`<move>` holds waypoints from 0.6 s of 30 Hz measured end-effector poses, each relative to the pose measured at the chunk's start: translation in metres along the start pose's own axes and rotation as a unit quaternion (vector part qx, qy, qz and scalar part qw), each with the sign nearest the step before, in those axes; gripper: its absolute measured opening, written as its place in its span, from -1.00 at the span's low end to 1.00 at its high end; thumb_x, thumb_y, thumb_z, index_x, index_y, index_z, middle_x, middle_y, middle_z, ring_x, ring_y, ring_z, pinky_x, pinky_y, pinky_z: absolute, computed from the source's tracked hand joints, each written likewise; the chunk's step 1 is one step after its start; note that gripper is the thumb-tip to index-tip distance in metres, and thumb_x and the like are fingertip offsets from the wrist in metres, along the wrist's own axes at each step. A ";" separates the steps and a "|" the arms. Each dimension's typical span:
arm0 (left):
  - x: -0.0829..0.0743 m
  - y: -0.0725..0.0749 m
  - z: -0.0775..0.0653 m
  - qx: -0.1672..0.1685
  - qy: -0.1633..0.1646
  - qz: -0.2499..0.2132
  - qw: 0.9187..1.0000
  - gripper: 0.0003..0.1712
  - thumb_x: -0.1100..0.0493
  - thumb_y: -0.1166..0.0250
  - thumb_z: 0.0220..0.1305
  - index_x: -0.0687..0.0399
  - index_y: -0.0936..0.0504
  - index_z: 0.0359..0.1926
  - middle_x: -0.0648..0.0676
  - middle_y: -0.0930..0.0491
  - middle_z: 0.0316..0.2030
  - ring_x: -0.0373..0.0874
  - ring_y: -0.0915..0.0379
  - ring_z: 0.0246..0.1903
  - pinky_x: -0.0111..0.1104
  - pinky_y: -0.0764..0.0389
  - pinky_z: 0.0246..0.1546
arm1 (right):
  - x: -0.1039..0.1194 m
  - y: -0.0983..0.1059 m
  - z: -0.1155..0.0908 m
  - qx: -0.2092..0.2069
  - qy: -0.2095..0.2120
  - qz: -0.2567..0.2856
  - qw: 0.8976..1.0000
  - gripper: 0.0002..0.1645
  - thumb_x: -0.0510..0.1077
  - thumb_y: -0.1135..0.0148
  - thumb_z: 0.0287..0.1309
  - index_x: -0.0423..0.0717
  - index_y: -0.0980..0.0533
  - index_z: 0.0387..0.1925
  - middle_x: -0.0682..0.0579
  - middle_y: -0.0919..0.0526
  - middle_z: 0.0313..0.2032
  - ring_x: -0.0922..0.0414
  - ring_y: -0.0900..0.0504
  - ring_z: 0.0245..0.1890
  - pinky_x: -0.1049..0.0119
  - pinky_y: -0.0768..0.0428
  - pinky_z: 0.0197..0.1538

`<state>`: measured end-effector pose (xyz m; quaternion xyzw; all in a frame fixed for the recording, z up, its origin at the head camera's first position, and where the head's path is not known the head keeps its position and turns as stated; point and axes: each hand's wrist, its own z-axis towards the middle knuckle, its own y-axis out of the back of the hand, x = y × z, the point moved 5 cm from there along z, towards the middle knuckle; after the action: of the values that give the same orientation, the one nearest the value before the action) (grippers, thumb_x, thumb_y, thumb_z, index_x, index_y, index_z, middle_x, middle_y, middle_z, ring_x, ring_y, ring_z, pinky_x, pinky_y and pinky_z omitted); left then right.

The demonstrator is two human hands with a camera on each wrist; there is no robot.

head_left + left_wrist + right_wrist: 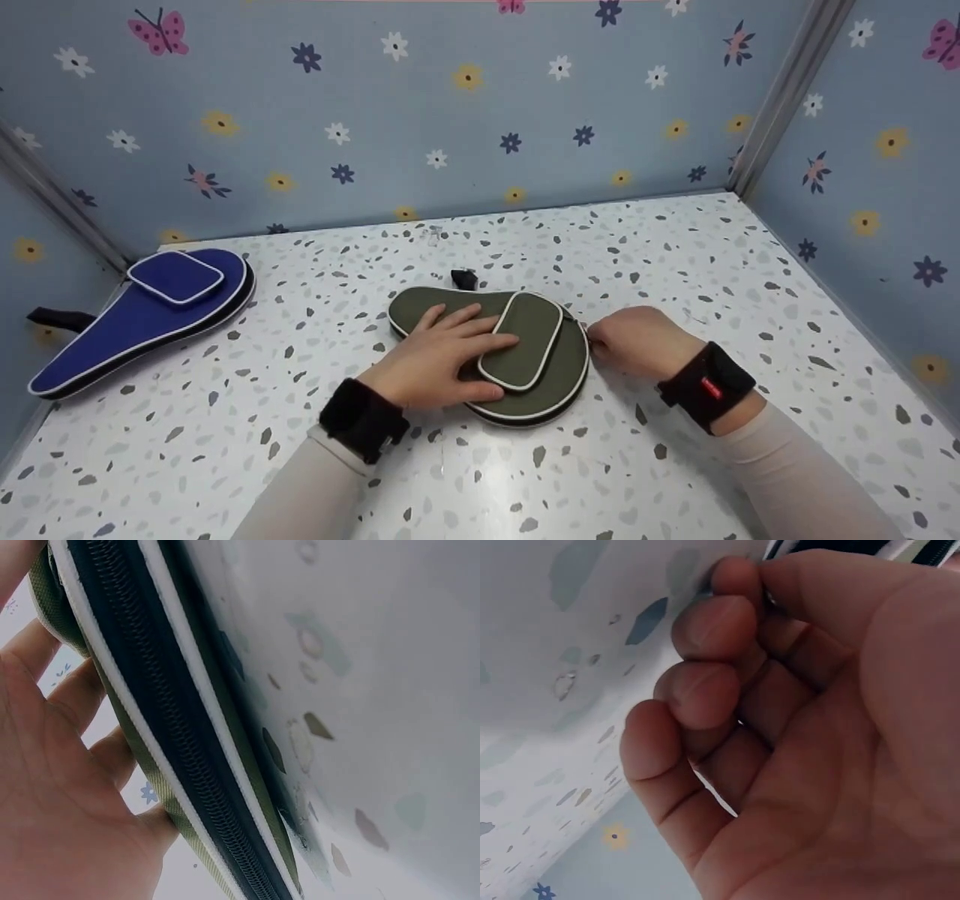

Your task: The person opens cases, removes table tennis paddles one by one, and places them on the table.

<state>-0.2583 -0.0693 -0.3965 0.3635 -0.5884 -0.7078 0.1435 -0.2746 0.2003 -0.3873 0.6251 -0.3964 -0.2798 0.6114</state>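
Note:
An olive-green table tennis paddle case [427, 300] with white piping lies on the speckled table, its narrow end to the left. My left hand [439, 352] rests on top, fingers spread across the case and onto the edge of its pocket [529, 337]. In the left wrist view a dark zipper [161, 697] runs closed along the side. At the case's rounded right edge my right hand [637, 341] has its fingers curled, thumb and forefinger pinching the zipper pull, which the fingers mostly hide. In the right wrist view the curled fingers [705, 694] show close over the table.
To the left lies a blue paddle case [150, 315] with white piping and a black strap [60, 319]. A short black strap [464, 280] sticks out behind the green case. Flower-patterned panels [420, 112] wall the table [675, 255] at the back and sides.

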 end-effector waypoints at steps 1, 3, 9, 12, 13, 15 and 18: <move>0.000 0.000 0.000 0.000 0.001 0.000 1.000 -0.12 -0.44 -0.36 0.45 -0.35 -0.42 0.67 0.04 -0.28 0.67 0.10 0.09 0.73 0.28 0.23 0.65 | 0.001 0.000 -0.001 0.000 0.003 0.002 1.000 -0.70 -0.26 -0.31 0.35 0.06 -0.51 -0.50 0.11 -0.49 -0.56 0.08 -0.45 -0.50 0.08 -0.57 -0.27; 0.000 0.000 0.001 0.000 0.001 0.001 1.000 -0.12 -0.44 -0.36 0.45 -0.35 -0.42 0.67 0.05 -0.28 0.67 0.10 0.09 0.73 0.28 0.23 0.65 | 0.002 0.002 -0.002 -0.001 0.009 0.006 1.000 -0.68 -0.26 -0.32 0.35 0.07 -0.50 -0.52 0.13 -0.48 -0.57 0.10 -0.44 -0.51 0.10 -0.55 -0.29; -0.001 0.001 0.001 -0.006 0.019 0.016 1.000 -0.10 -0.46 -0.36 0.43 -0.37 -0.42 0.67 0.03 -0.26 0.68 0.11 0.06 0.72 0.25 0.17 0.65 | 0.004 0.006 -0.004 -0.009 0.015 0.005 1.000 -0.68 -0.26 -0.27 0.38 0.05 -0.51 -0.52 0.13 -0.46 -0.58 0.11 -0.44 -0.51 0.11 -0.54 -0.29; -0.004 0.000 0.002 -0.017 0.040 0.025 0.999 -0.09 -0.48 -0.35 0.42 -0.38 -0.42 0.67 0.02 -0.25 0.68 0.13 0.03 0.71 0.24 0.14 0.65 | 0.001 0.004 -0.001 -0.018 0.004 -0.008 1.000 -0.71 -0.25 -0.25 0.41 0.02 -0.53 -0.49 0.10 -0.48 -0.58 0.08 -0.47 -0.51 0.08 -0.57 -0.31; -0.005 -0.001 0.003 -0.019 0.048 0.028 0.998 -0.09 -0.49 -0.34 0.42 -0.37 -0.41 0.67 0.02 -0.25 0.69 0.14 0.03 0.71 0.25 0.12 0.65 | 0.000 0.003 0.000 -0.022 -0.001 -0.015 1.000 -0.72 -0.24 -0.24 0.43 0.00 -0.53 -0.47 0.09 -0.49 -0.57 0.06 -0.49 -0.52 0.06 -0.58 -0.31; -0.007 -0.003 0.004 -0.022 0.062 0.032 0.997 -0.07 -0.52 -0.30 0.43 -0.37 -0.39 0.68 0.02 -0.23 0.70 0.17 0.03 0.71 0.27 0.10 0.64 | -0.003 0.000 0.003 -0.030 -0.012 -0.026 0.999 -0.72 -0.22 -0.23 0.47 -0.03 -0.53 -0.45 0.06 -0.51 -0.57 0.03 -0.52 -0.52 0.02 -0.60 -0.33; -0.008 -0.005 0.006 -0.023 0.067 0.038 0.997 -0.06 -0.54 -0.24 0.46 -0.36 -0.36 0.70 0.06 -0.20 0.71 0.23 0.03 0.70 0.30 0.05 0.62 | -0.007 -0.004 0.008 -0.040 -0.022 -0.037 0.998 -0.70 -0.21 -0.22 0.51 -0.06 -0.51 -0.45 0.03 -0.51 -0.57 -0.01 -0.54 -0.53 -0.04 -0.62 -0.34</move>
<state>-0.2553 -0.0584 -0.3982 0.3844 -0.5742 -0.6893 0.2174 -0.2839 0.2015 -0.3928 0.6082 -0.3747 -0.3312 0.6164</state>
